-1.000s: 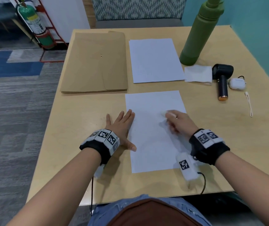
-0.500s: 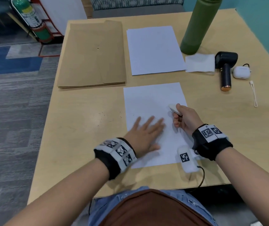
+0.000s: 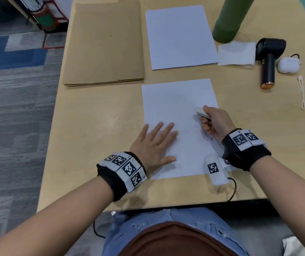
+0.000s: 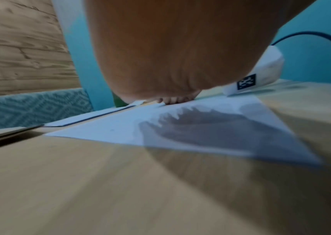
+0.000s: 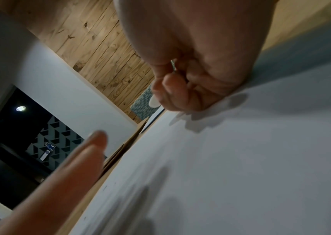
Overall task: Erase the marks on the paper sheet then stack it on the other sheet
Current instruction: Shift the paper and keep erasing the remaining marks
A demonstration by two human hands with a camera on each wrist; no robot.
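Note:
A white paper sheet (image 3: 177, 108) lies near me on the wooden table (image 3: 96, 111); I make out no marks on it. My left hand (image 3: 155, 143) lies flat with straight fingers on the sheet's lower left part. My right hand (image 3: 214, 122) holds a white eraser (image 3: 201, 112) between thumb and fingers, lifted above the sheet's right edge. The other white sheet (image 3: 180, 36) lies farther back. In the left wrist view the palm (image 4: 168, 52) hovers over the near sheet (image 4: 132, 127). The right wrist view shows curled fingers (image 5: 182, 90) around the eraser (image 5: 153, 101).
A brown envelope (image 3: 104, 43) lies at back left. A green bottle (image 3: 227, 24), a folded tissue (image 3: 237, 53), a black handheld fan (image 3: 268, 58), a white earbud case (image 3: 289, 65) and a white cord (image 3: 302, 91) sit at the right. Eraser crumbs (image 3: 117, 120) dot the table left of the sheet.
My left hand has slid from the table's left onto the sheet and swept across it. The right hand has stopped rubbing and lifted the eraser.

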